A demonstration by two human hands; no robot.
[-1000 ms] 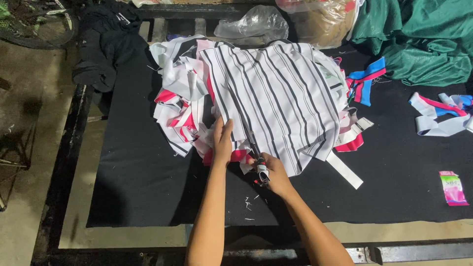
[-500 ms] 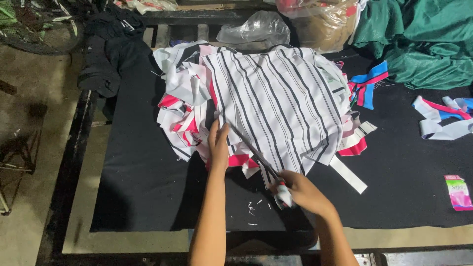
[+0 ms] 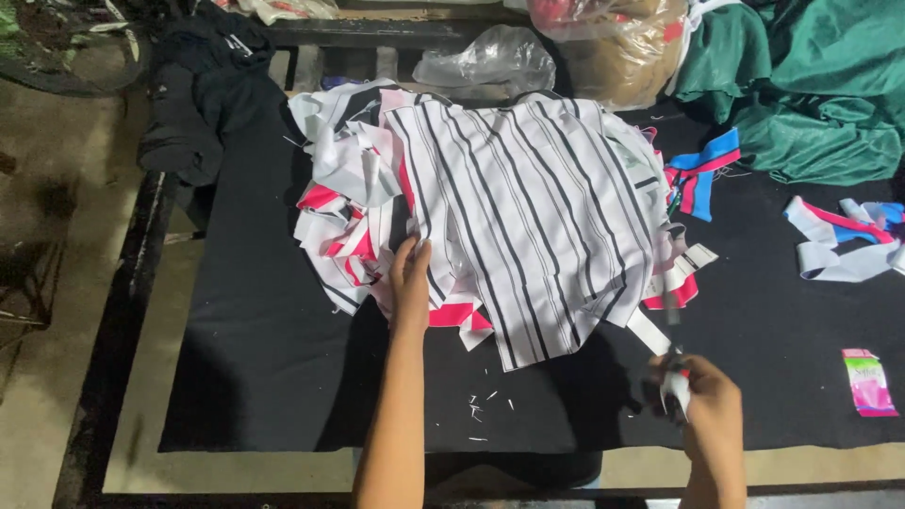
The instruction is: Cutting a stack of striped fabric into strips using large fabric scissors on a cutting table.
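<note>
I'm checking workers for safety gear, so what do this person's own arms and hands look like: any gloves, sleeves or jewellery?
Both forearms are bare up to the picture's edge: no sleeves show. The left hand has no glove, ring or watch visible. The right hand is blurred; no glove or band can be made out there either.

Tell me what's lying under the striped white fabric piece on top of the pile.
Under the striped fabric, pink, white and black cut pieces poke out at its edges, on the black mat. How many lie beneath its middle is hidden.
</note>
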